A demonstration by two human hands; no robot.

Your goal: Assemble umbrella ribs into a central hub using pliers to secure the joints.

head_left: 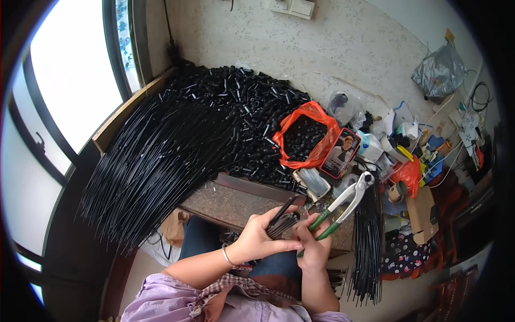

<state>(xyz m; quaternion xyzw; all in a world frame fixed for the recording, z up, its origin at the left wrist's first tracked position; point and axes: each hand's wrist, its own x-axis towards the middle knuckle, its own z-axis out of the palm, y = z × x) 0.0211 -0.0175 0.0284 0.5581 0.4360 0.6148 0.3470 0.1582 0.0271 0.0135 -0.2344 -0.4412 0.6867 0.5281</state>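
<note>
My left hand (pixel 260 236), with a bracelet at its wrist, is closed round a bundle of thin black rods (pixel 282 225), seen mostly end-on. Close beside it, my right hand (pixel 315 248) grips a pair of pliers (pixel 347 198) with green grips and pale metal arms. The head of the pliers points up and away to the right, with its handles spread apart. Both hands are over my lap at the table's front edge, nearly touching. Part of the rods is hidden behind my left fingers.
Long black rods (pixel 155 155) fan over the table's left side. Behind them lies a heap of short black tubular pieces (pixel 241 96). An orange plastic bag (pixel 330 131) of small black parts, a phone (pixel 341 154), more rods (pixel 367 247) and a cardboard box (pixel 422 214) are to the right.
</note>
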